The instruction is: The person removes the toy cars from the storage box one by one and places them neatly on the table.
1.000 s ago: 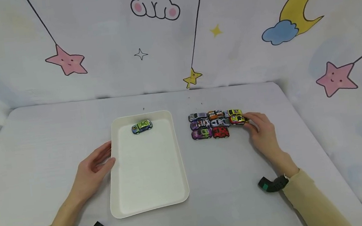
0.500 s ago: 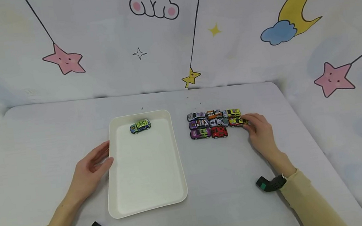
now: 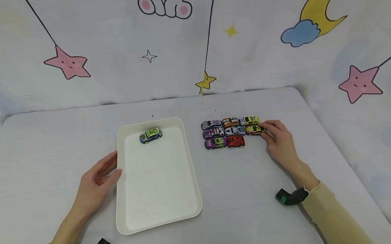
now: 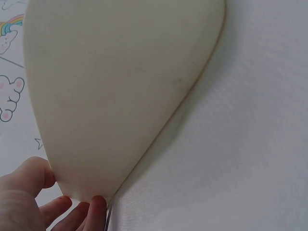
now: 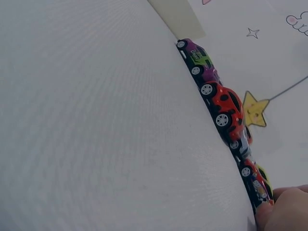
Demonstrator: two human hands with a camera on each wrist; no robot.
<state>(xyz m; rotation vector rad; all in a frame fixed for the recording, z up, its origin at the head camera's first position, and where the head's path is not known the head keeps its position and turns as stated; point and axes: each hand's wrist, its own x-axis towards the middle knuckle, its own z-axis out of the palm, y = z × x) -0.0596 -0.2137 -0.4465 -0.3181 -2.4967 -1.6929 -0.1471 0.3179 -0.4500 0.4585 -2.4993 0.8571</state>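
My right hand (image 3: 280,143) pinches a yellow-and-red toy car (image 3: 253,130) between thumb and fingertips, at the right end of the middle row of toy cars. In the right wrist view, this car (image 5: 260,186) sits on the table, its rear partly covered by the fingers. My left hand (image 3: 96,184) holds the left rim of a white tray (image 3: 119,201), thumb on the rim and fingers along the outer wall. One green-and-blue toy car (image 3: 151,135) lies inside, near the tray's far end. A red toy car (image 3: 235,141) and a purple one (image 3: 215,143) form the nearest row.
Silver (image 3: 211,124), orange (image 3: 230,122) and yellow (image 3: 249,120) toy cars make the back row. Beside the held car stand a light blue one (image 3: 235,131) and a dark purple one (image 3: 213,133). A patterned cloth wall (image 3: 112,47) rises behind the white table (image 3: 248,212).
The yellow-and-red car has come slightly down and toward me, into line with the middle row. My left hand stays at the tray; the head view has shifted a little.
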